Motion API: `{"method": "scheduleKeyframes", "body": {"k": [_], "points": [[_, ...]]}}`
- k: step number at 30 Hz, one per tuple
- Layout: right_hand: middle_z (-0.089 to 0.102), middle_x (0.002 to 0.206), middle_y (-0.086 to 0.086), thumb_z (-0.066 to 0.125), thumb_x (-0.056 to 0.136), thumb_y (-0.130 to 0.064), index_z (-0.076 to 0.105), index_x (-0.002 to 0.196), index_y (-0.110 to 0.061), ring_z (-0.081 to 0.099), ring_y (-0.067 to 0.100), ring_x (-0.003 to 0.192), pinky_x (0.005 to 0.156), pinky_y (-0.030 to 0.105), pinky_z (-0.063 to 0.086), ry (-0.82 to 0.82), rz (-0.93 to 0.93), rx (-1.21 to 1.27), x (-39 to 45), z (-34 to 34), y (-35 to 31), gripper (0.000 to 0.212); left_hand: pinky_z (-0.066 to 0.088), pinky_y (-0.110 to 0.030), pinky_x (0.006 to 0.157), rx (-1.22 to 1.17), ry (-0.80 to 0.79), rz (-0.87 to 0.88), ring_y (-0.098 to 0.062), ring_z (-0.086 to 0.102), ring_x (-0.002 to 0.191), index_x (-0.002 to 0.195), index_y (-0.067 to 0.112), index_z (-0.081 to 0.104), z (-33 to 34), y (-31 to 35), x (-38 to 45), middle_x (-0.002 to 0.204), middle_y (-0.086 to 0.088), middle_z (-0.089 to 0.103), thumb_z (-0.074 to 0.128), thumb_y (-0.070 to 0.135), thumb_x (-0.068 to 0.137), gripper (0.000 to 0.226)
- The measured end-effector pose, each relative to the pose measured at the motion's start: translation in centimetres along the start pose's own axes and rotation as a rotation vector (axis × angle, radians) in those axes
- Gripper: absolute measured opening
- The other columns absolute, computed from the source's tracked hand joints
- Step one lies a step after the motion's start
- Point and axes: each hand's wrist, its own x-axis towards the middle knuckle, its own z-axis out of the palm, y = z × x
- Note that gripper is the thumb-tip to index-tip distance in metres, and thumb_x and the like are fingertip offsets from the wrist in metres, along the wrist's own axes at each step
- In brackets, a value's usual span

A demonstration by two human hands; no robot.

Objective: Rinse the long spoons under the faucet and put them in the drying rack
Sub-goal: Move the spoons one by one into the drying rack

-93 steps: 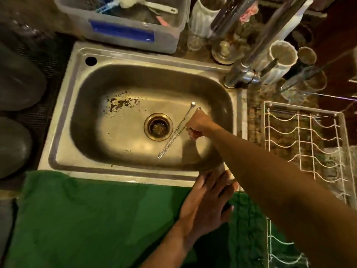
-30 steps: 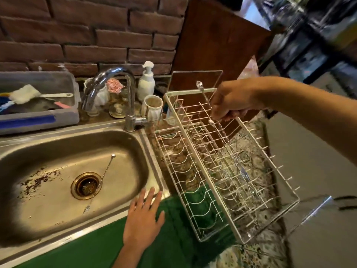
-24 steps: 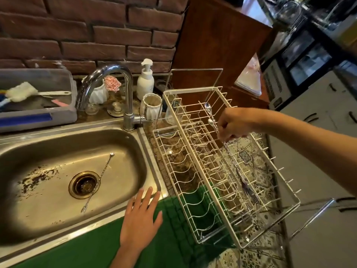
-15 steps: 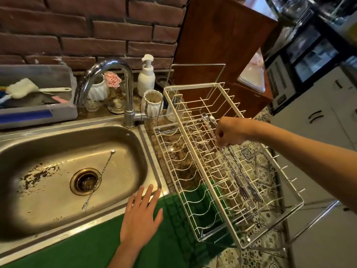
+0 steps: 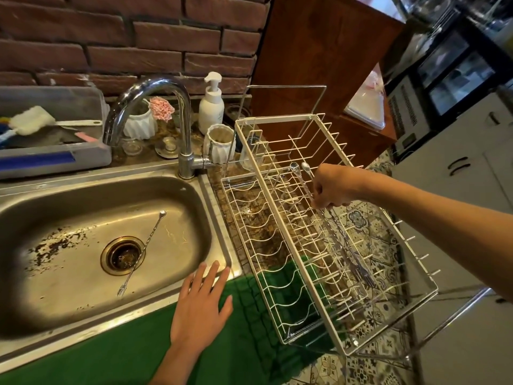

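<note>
Two long twisted-handle spoons lie slanted in the white wire drying rack, bowls up toward the far end, fork ends low near the front. My right hand is closed around their upper shafts, inside the rack's right section. A third long spoon rests in the steel sink, its shaft crossing the drain's edge. My left hand lies flat, fingers spread, on the sink's front right rim and the green mat. The chrome faucet arches over the sink; no water is seen running.
A green mat covers the counter front. Behind the sink stand a grey tub with a brush, white ribbed cups and a soap pump bottle. Dark debris specks dot the sink's left floor. White cabinets are at the right.
Earlier my right hand picked spoons out of the sink. Over the last second it lowered them from above the rack down into its right section; my left hand stayed put.
</note>
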Motion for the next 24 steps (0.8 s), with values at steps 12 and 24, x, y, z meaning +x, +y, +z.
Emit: {"method": "scheduleKeyframes", "body": {"k": [12,24], "points": [[0.065,0.067,0.001,0.071,0.089,-0.024,0.065,0.079,-0.011,0.060,0.007,0.050,0.037,0.012,0.039,0.211,-0.051,-0.128,-2.8,-2.7,-4.0,0.018,0.017,-0.049,0.119,-0.030,0.009,-0.009,-0.030,0.031,0.148,0.153,0.027,0.036,-0.9,0.5,-0.1,0.157,-0.005,0.040,0.041,0.059,0.096,0.066],[0.062,0.066,0.005,0.069,0.090,-0.013,0.051,0.069,-0.016,0.061,0.015,0.050,0.045,0.023,0.047,0.021,-0.435,-0.106,11.2,6.7,-28.1,0.028,0.012,-0.044,0.120,-0.247,0.014,-0.005,-0.028,0.034,0.147,0.148,0.025,0.047,-1.4,0.5,-0.1,0.156,-0.003,0.046,0.042,0.050,0.094,0.060]]}}
